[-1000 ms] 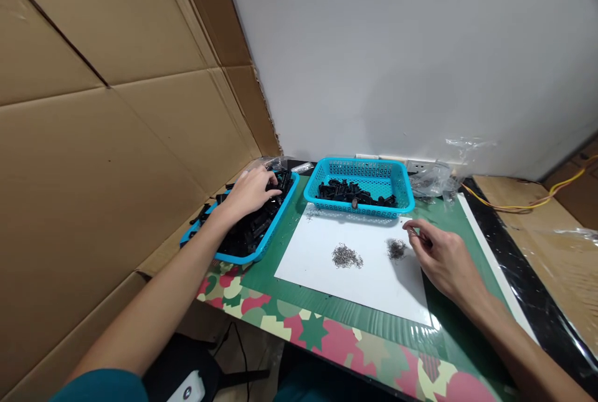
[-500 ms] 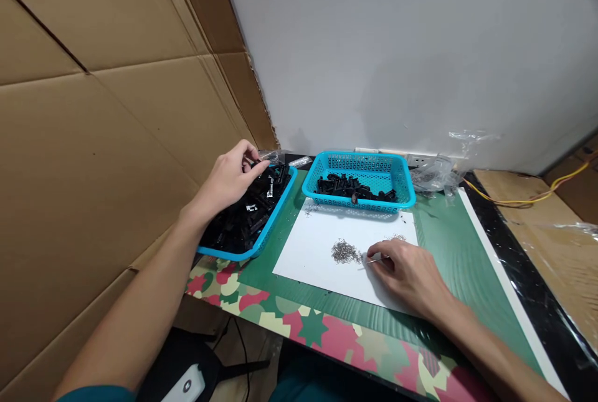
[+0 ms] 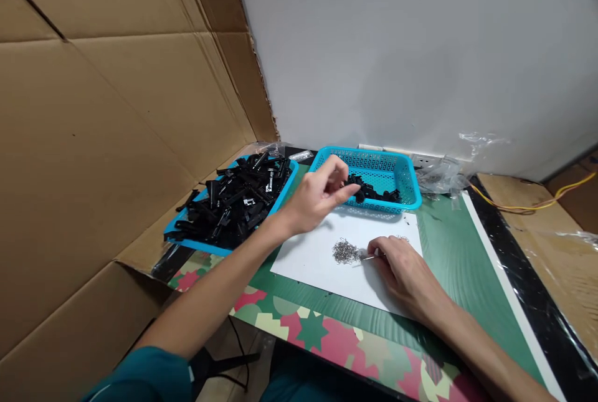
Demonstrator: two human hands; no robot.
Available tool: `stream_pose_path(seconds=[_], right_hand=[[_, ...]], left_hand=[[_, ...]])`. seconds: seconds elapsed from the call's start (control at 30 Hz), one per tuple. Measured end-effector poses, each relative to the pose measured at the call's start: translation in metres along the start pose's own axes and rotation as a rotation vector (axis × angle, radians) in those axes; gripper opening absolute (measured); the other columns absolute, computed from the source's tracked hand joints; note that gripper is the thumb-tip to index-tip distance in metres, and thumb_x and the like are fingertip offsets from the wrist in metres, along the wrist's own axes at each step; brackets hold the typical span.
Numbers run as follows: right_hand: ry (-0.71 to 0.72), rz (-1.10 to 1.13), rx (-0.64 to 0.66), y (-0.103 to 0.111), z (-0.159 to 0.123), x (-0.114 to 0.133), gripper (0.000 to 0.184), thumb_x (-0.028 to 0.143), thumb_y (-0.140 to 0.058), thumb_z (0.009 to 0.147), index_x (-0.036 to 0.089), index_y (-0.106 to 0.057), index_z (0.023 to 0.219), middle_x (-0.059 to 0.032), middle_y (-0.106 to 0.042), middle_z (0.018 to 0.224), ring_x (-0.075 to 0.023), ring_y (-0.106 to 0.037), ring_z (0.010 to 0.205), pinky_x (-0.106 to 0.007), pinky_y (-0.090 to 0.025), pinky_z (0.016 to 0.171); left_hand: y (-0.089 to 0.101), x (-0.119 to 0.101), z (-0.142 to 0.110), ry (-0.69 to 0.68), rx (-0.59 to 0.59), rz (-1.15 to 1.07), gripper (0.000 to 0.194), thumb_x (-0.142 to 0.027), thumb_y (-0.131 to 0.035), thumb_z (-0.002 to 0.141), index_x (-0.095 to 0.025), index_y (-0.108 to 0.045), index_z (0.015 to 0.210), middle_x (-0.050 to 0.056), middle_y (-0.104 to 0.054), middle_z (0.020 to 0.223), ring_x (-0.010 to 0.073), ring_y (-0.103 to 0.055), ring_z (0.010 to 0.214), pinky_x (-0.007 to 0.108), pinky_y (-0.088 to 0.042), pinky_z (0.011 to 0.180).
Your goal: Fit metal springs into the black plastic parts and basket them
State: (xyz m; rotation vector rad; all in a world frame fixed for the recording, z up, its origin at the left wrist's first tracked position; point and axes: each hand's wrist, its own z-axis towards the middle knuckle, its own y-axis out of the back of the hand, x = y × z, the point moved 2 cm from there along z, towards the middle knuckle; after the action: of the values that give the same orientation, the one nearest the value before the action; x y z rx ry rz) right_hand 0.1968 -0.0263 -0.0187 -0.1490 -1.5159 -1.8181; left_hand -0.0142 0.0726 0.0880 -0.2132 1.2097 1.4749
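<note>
Swinging away from the left basket (image 3: 205, 246) since the earlier frame, the left hand (image 3: 315, 197) is hovering by the right basket (image 3: 384, 205), loosely curled; whether it is pinching anything, I cannot tell. The right hand (image 3: 402, 268) is pinching a thin tool (image 3: 370, 257) beside a wire pile (image 3: 344, 252) on white paper (image 3: 311, 265). Black parts (image 3: 233, 199) are lying in both baskets.

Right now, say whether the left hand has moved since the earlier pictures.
Yes: the left hand has moved right, from over the left basket to the near left corner of the right basket.
</note>
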Motion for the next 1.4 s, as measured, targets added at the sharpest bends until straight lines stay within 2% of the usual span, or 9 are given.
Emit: stream_pose_path(seconds=[0.2, 0.37, 0.47, 0.63, 0.73, 0.93, 1.13, 1.3, 1.4], right_hand=[[0.018, -0.037, -0.032, 0.011, 0.002, -0.006, 0.015, 0.012, -0.048, 0.101, 0.021, -0.060, 0.099, -0.0055, -0.068, 0.087, -0.0225, -0.059, 0.079, -0.033, -0.042, 0.072], [0.186, -0.232, -0.007, 0.006, 0.002, -0.006, 0.021, 0.011, -0.043, 0.105, 0.020, -0.059, 0.096, -0.0058, -0.065, 0.084, -0.0227, -0.055, 0.078, -0.035, -0.037, 0.073], [0.180, -0.233, -0.060, 0.010, 0.002, -0.003, 0.019, 0.013, -0.044, 0.106, 0.020, -0.060, 0.098, -0.0053, -0.065, 0.082, -0.0222, -0.055, 0.075, -0.035, -0.037, 0.072], [0.062, -0.035, -0.205, 0.023, 0.001, -0.005, 0.015, 0.016, -0.047, 0.105, 0.021, -0.060, 0.100, -0.0043, -0.065, 0.085, -0.0208, -0.057, 0.076, -0.033, -0.041, 0.072], [0.101, -0.061, -0.164, 0.023, 0.001, -0.007, 0.015, 0.015, -0.047, 0.106, 0.020, -0.061, 0.100, -0.0041, -0.065, 0.084, -0.0206, -0.056, 0.076, -0.033, -0.040, 0.072], [0.236, -0.332, -0.045, 0.015, 0.002, -0.008, 0.025, 0.015, -0.041, 0.110, 0.018, -0.063, 0.097, -0.0060, -0.064, 0.081, -0.0228, -0.051, 0.075, -0.036, -0.033, 0.072], [0.181, -0.373, -0.001, 0.014, 0.004, -0.012, 0.024, 0.012, -0.044, 0.107, 0.018, -0.064, 0.096, -0.0063, -0.065, 0.083, -0.0234, -0.053, 0.078, -0.036, -0.032, 0.074], [0.163, -0.346, -0.016, 0.011, 0.003, -0.010, 0.020, 0.014, -0.048, 0.107, 0.018, -0.064, 0.095, -0.0050, -0.066, 0.082, -0.0228, -0.055, 0.078, -0.036, -0.033, 0.074], [0.153, -0.301, -0.095, 0.011, 0.002, -0.007, 0.016, 0.013, -0.051, 0.106, 0.018, -0.063, 0.098, -0.0038, -0.065, 0.081, -0.0220, -0.054, 0.075, -0.035, -0.033, 0.073]], left_hand=[[-0.053, 0.015, -0.018, 0.019, -0.021, -0.251, 0.025, -0.043, -0.063, 0.102, -0.024, -0.047, 0.100, -0.003, -0.051, 0.082, 0.0127, -0.051, 0.070, 0.030, -0.043, 0.064], [-0.073, 0.023, -0.036, 0.055, -0.055, -0.297, 0.021, -0.041, -0.058, 0.104, -0.023, -0.047, 0.103, -0.001, -0.051, 0.085, 0.0142, -0.053, 0.077, 0.030, -0.048, 0.070], [-0.077, 0.026, -0.039, 0.104, -0.074, -0.363, 0.022, -0.042, -0.059, 0.104, -0.024, -0.046, 0.106, -0.001, -0.051, 0.086, 0.0150, -0.057, 0.080, 0.031, -0.049, 0.072], [-0.075, 0.022, -0.039, 0.120, -0.062, -0.393, 0.014, -0.037, -0.053, 0.107, -0.024, -0.050, 0.111, 0.000, -0.057, 0.090, 0.0169, -0.060, 0.085, 0.033, -0.049, 0.078], [-0.075, 0.020, -0.041, 0.134, -0.050, -0.371, 0.012, -0.036, -0.053, 0.107, -0.024, -0.054, 0.109, 0.001, -0.058, 0.091, 0.0174, -0.061, 0.087, 0.032, -0.048, 0.078], [-0.076, 0.022, -0.041, 0.114, -0.056, -0.392, 0.013, -0.036, -0.053, 0.107, -0.023, -0.053, 0.110, 0.002, -0.060, 0.092, 0.0179, -0.062, 0.089, 0.032, -0.049, 0.080], [-0.076, 0.023, -0.040, 0.111, -0.059, -0.374, 0.011, -0.033, -0.053, 0.107, -0.023, -0.053, 0.111, 0.002, -0.060, 0.092, 0.0171, -0.062, 0.088, 0.031, -0.048, 0.077], [-0.077, 0.022, -0.040, 0.095, -0.064, -0.391, 0.012, -0.033, -0.053, 0.107, -0.022, -0.053, 0.111, 0.001, -0.059, 0.091, 0.0165, -0.062, 0.087, 0.030, -0.048, 0.077], [-0.076, 0.022, -0.040, 0.092, -0.076, -0.393, 0.012, -0.032, -0.054, 0.107, -0.021, -0.055, 0.111, 0.000, -0.059, 0.090, 0.0157, -0.062, 0.087, 0.029, -0.048, 0.077]])
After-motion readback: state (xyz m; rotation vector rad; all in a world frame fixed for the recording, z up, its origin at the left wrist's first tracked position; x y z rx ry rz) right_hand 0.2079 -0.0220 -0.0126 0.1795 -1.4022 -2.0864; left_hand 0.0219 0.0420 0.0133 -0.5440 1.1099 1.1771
